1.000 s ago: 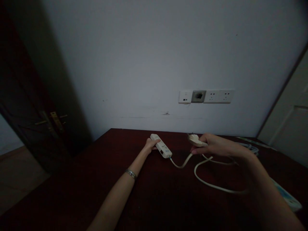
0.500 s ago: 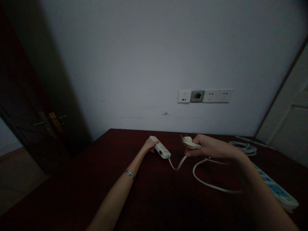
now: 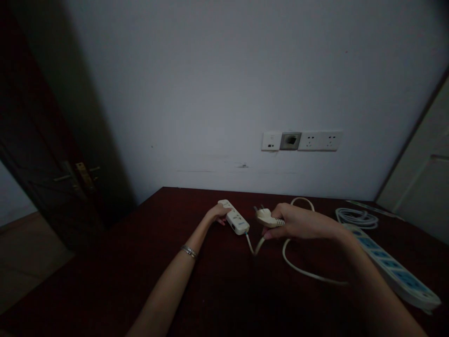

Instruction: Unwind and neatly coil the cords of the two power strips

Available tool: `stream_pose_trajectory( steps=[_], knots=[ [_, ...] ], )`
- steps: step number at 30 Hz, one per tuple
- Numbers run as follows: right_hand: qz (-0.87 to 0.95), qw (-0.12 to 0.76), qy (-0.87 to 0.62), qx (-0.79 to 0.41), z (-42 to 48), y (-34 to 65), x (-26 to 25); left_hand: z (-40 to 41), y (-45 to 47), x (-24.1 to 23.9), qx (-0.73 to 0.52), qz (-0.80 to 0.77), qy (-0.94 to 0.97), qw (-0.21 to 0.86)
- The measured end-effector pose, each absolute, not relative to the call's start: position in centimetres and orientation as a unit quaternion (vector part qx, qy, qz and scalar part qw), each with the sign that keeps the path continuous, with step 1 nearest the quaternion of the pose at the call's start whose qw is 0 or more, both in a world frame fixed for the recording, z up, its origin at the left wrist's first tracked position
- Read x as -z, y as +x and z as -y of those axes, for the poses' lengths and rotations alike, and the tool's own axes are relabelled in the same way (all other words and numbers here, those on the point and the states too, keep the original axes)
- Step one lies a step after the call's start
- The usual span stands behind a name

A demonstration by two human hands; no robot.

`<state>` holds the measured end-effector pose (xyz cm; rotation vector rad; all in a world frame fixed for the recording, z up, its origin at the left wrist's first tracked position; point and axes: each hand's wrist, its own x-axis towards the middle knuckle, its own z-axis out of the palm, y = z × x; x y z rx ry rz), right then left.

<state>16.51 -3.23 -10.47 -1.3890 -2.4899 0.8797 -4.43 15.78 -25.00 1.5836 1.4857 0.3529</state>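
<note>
Small white power strip: laid slantwise on the dark red table (image 3: pixel 245 299), near the middle of its back edge; the strip (image 3: pixel 237 222) is turned with its corded end toward the front right.
Left hand (image 3: pixel 218 214): closed around the far half of the small strip from its left side, with the thumb laid over the top face; a silvery bracelet (image 3: pixel 189 251) is worn on the wrist.
Right hand (image 3: pixel 289 221): fingers closed on the white plug (image 3: pixel 268 218), which is gripped by its ribbed end, just to the right of the small strip; the metal prongs are pointed up and toward the back edge.
White cord (image 3: pixel 300 270): bent in a sharp V between the small strip and the right hand; a curve is also seen behind that hand and another in front of it, partly hidden by the right forearm.
Larger power strip (image 3: pixel 392 267): placed along the right part of the table, with blue socket faces turned up; its far end is partly covered by the right forearm.
Coiled pale cable (image 3: pixel 357 218): laid near the back right corner, just beyond the larger strip.
Wall socket plates (image 3: pixel 320 140): mounted in a row above the back edge, right of its middle.
Dark door (image 3: pixel 38 140): seen beyond the left edge, fitted with a brass-coloured handle plate (image 3: pixel 84 176).
</note>
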Motion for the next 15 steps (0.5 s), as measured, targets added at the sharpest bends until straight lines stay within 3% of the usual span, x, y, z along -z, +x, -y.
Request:
stream_pose_trajectory(
  steps=[7,15],
  knots=[
    [0.845,0.068,-0.446,-0.286,3.2,15.4,10.9,-15.3,-4.5,24.7,-0.127,-0.591,0.656,0.452],
    [0.804,0.041,-0.460,-0.374,3.9,14.0,11.2,-13.9,-4.6,23.2,-0.127,-0.608,0.689,0.372]
  ],
)
